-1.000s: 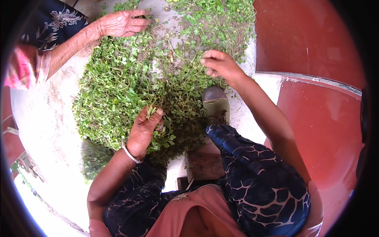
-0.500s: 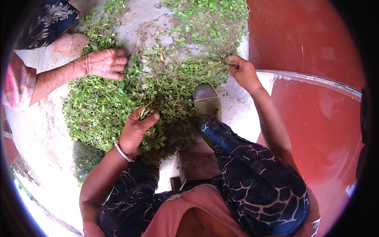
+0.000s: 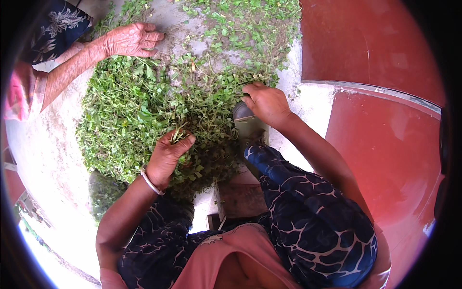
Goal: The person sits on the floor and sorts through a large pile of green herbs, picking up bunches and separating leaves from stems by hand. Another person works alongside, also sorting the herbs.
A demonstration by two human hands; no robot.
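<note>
- Leafy green, thin-stemmed herbs (image 3: 120, 115) lie heaped on the grey concrete-looking floor (image 3: 169, 18), beside the olive-brown boot (image 3: 248, 126).
- Left hand (image 3: 164, 158): grip closed round a small bunch of pale green stems (image 3: 178, 135).
- Right hand (image 3: 267, 103): fingertips at the heap's edge (pinching anything? I cannot tell).
- Holding well probably means stems level, leaves uncrushed.

Legible text, labels, numbers or signs: none. The pink shirt (image 3: 204, 257) bears a small pale printed figure (image 3: 212, 239); the faint dark marks (image 3: 243, 226) beside it are too small to tell as lettering or pattern.
</note>
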